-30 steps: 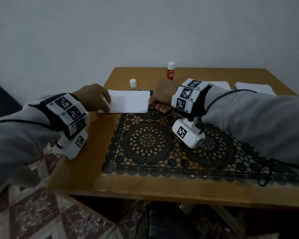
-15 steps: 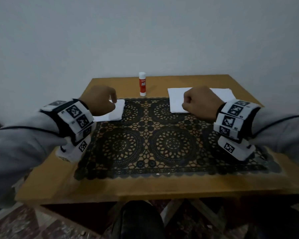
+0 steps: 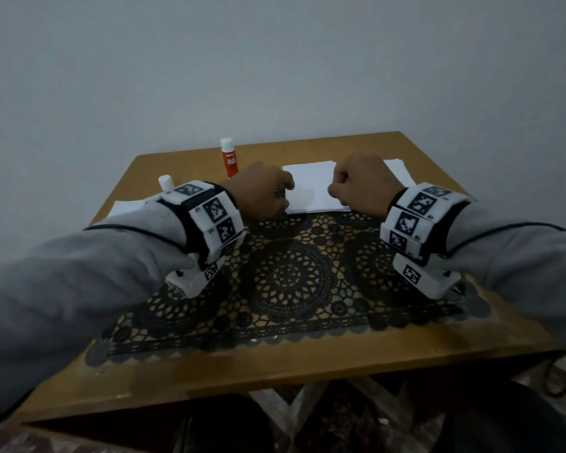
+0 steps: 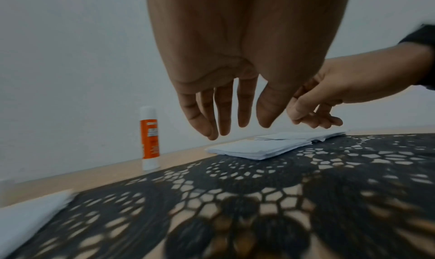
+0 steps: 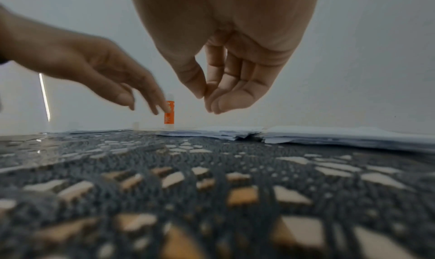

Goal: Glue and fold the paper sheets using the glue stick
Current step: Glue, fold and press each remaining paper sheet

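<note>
Plain grey-white wall backs a small wooden table laid with a black lace mat. Half a second earlier the left hand rested on a folded sheet at the table's left edge while the right hand sat fisted at the paper stack; now both hands have converged over that stack of white paper sheets at the far side of the mat, and the folded sheet lies released. Judgement: one piece is finished and a fresh sheet is about to be drawn. The glue stick stands upright, uncapped, just left of the stack, its cap apart to the left. From the head view the hands appear to touch the paper; the left wrist view shows otherwise, with left fingers extended, relaxed and clear above the stack, holding nothing. The right wrist view shows right thumb and fingers drawn together in a narrow pinch above the sheets, nothing visible between them. It also reveals a second, overlapping pile to the right.
</note>
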Demonstrator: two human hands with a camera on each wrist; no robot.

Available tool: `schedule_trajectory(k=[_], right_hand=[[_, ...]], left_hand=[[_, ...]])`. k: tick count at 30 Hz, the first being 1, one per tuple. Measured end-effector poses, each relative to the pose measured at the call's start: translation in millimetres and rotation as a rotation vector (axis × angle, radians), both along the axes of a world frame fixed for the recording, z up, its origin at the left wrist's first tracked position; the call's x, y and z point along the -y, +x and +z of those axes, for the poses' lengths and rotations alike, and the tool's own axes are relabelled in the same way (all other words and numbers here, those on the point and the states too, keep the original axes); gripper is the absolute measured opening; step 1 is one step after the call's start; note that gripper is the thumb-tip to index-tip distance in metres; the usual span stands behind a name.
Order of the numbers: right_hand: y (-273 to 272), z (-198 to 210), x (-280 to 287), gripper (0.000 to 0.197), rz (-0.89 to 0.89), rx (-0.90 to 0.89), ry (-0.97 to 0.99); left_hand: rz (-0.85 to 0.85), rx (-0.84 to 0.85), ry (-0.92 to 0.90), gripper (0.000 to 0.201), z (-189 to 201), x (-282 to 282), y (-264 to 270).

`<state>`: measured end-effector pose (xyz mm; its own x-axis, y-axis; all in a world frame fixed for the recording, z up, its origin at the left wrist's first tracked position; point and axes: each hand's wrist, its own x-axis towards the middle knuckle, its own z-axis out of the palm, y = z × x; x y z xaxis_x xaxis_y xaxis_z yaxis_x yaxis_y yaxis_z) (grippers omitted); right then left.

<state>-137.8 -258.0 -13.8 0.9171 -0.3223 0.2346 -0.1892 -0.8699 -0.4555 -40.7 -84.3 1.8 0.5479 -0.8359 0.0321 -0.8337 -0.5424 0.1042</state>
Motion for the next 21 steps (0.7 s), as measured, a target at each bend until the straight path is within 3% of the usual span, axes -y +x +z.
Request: schedule_trajectory(k=[9,21], right_hand=[[0,0,5,0.023,-0.059,0.027,0.088],[0,0,5,0.021,-0.081,0.008,0.109]], left_hand=[[0.009,0.032,0.169,0.050,-17,46,7],[-0.059,-0.041,0.197,0.041,-9,48,25]])
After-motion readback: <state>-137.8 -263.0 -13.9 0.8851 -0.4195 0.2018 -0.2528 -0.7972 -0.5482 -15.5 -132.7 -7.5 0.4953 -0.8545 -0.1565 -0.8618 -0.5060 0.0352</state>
